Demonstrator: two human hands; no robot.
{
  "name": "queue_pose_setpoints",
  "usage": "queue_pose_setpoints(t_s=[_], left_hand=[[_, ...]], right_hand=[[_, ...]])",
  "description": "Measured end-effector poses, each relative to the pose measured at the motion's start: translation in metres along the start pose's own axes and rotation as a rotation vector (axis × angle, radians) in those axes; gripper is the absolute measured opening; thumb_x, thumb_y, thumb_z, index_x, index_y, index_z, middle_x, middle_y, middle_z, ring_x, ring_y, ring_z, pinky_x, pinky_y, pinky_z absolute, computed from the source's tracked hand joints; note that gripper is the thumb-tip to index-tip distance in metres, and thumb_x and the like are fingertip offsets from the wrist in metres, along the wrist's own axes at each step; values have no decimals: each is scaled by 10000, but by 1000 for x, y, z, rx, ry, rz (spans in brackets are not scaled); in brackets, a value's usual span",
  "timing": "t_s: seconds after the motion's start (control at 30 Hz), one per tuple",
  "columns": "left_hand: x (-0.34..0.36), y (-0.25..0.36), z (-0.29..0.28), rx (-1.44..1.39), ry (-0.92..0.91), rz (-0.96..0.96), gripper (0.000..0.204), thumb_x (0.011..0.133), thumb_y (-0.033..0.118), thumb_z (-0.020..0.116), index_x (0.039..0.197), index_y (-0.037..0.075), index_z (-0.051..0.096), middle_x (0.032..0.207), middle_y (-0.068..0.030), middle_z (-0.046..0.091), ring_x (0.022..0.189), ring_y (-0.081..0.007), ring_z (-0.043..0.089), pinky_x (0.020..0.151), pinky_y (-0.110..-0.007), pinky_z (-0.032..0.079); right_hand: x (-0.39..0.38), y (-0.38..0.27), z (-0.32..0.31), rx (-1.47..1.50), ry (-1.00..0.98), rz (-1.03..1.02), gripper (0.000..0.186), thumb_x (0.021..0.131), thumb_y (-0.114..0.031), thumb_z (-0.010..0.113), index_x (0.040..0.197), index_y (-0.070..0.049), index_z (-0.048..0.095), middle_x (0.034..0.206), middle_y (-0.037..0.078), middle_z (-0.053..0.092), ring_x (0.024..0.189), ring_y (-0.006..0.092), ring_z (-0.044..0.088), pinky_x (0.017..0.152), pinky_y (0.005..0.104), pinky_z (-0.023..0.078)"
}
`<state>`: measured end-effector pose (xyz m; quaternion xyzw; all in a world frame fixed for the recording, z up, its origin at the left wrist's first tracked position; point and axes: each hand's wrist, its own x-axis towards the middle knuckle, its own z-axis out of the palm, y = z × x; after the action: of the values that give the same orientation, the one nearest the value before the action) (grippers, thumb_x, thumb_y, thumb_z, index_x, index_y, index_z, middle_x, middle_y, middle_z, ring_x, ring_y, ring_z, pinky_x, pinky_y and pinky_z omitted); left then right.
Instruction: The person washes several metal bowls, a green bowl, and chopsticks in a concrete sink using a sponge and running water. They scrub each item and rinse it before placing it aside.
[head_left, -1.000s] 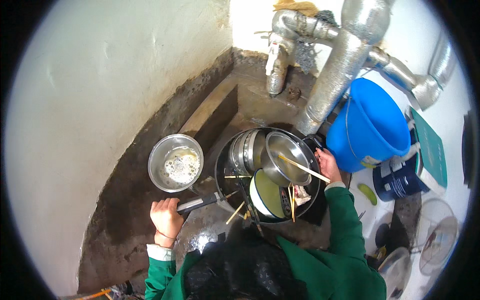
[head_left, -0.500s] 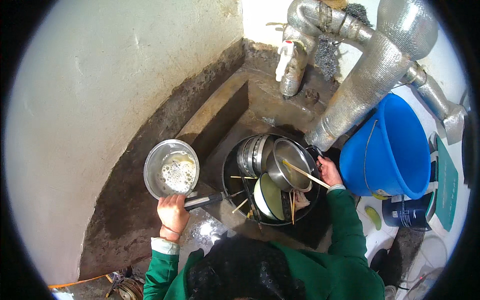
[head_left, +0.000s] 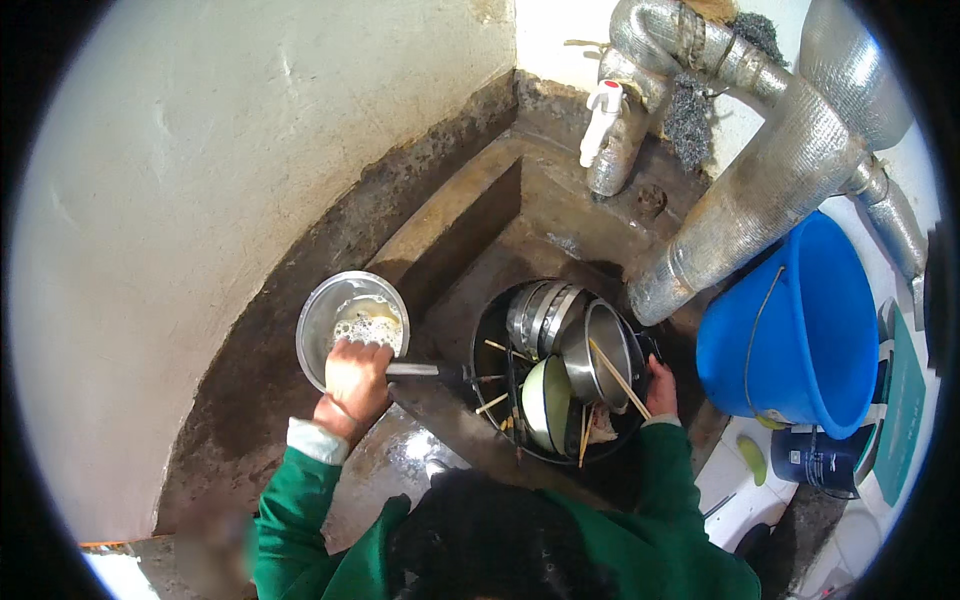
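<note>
A dark wok (head_left: pixel 490 440) sits in the stone basin. My left hand (head_left: pixel 358 385) is closed around the end of its long handle (head_left: pixel 425 370), beside the near rim of a metal bowl (head_left: pixel 315 345) with foamy liquid. At the wok's right side, my right hand (head_left: pixel 660 390) is closed on the small black side handle (head_left: pixel 648 345), its fingertips partly hidden. Inside the wok lie stacked steel bowls (head_left: pixel 535 315), a deeper steel bowl (head_left: pixel 612 345), a pale green-white bowl (head_left: pixel 546 405) tipped on its side, and several chopsticks (head_left: pixel 618 375).
Foil-wrapped pipes (head_left: pixel 750 200) slant down close to the wok's far right. A white tap (head_left: pixel 602 122) is above the basin. On the right stand a blue bucket (head_left: pixel 740 340) and a dark container (head_left: pixel 810 458). A stone ledge (head_left: pixel 450 225) runs along the left wall.
My left hand has moved forward, and the long handle has swung away from me with it. The wok has turned slightly. The whole view has shifted a little.
</note>
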<state>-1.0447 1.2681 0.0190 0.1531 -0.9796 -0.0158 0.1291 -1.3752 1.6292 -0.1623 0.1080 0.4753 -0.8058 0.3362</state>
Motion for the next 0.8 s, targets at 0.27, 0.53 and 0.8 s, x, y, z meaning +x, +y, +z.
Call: queue_pose_setpoints(t_s=[0.27,0.53,0.8], left_hand=[[99,-51,5,87,8,334,109,613,64,569,714,95,542,646,-60,544,659,-236,563,643,-362,411],[172,-96,70,225,-230,441,245,560,70,657,772,92,536,739,-74,592,777,-248,594,751,-352,431],[202,-106,132,225,-409,444,456,575,373,775,842,82,547,768,-91,616,803,-270,600,761,-369,429]], right_hand=[[0,56,-37,111,210,-139,276,820,-102,616,1050,-15,490,944,87,577,890,190,555,781,321,452],[21,87,-49,157,277,-268,166,830,-97,613,904,-51,472,800,43,508,756,154,485,730,287,402],[35,119,-67,42,365,-314,350,825,-175,635,1082,-2,473,870,68,556,781,169,523,739,302,433]])
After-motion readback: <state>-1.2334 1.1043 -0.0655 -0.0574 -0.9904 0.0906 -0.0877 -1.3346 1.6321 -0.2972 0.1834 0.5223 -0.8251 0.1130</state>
